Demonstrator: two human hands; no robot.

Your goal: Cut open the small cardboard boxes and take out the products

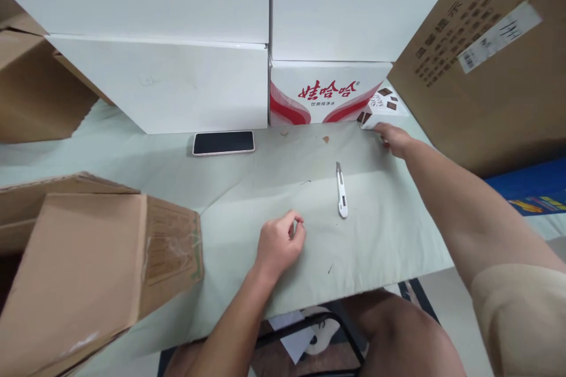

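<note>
My left hand (281,240) rests on the cloth-covered table with its fingers curled in and nothing in them. To its right lies a white utility knife (341,191), its tip pointing away from me. My right hand (395,140) reaches forward to a small white box (384,107) printed with brown squares. A fingertip meets the front of that box, while the thumb stands apart below; the other fingers are partly hidden. Just left of the small box is a white carton (327,94) with red Chinese lettering and red curved bands.
A phone (224,142) lies in front of a plain white box (186,85). Open brown cartons (92,259) occupy the left side. A large brown carton (481,59) leans at the right, above a blue package (535,185). The table's front edge (367,288) is close to my legs.
</note>
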